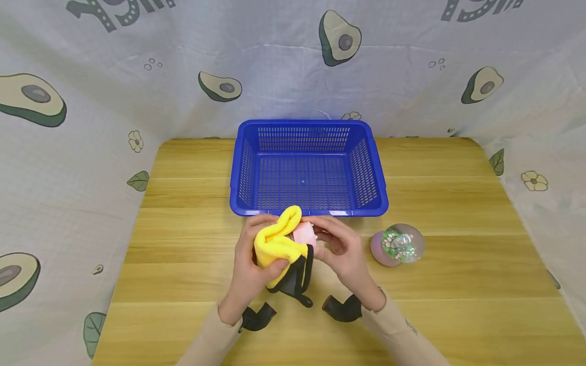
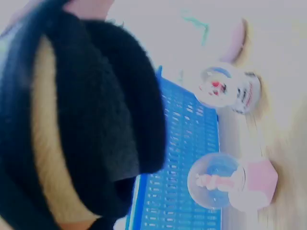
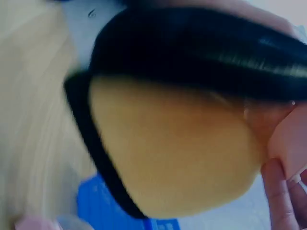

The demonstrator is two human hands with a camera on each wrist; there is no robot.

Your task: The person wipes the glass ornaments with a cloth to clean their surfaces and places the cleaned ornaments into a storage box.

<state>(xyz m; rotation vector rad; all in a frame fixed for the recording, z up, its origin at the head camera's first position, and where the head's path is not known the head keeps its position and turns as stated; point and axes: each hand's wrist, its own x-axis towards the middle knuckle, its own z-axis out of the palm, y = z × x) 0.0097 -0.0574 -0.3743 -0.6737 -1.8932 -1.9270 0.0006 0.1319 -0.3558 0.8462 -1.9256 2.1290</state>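
Note:
My left hand [image 1: 253, 264] grips a folded yellow towel [image 1: 274, 246] with black edging and a dark grey underside. The towel wraps around a pink snow globe [image 1: 304, 234]; only its pink base shows on the right, and the rest is hidden in the cloth. My right hand [image 1: 341, 249] holds that base between thumb and fingers. In the right wrist view, fingertips [image 3: 278, 191] press against the pink base [image 3: 291, 139], right beside the towel [image 3: 177, 153]. The left wrist view is largely filled by the towel's dark side [image 2: 105, 105].
A blue plastic basket [image 1: 309, 212] stands behind the hands. To the right is a purple-based snow globe [image 1: 397, 245]. Black curved pieces [image 1: 258, 317] show by both wrists. In the left wrist view, a white-based globe [image 2: 230, 88] and a pink one [image 2: 235, 182] appear near the basket.

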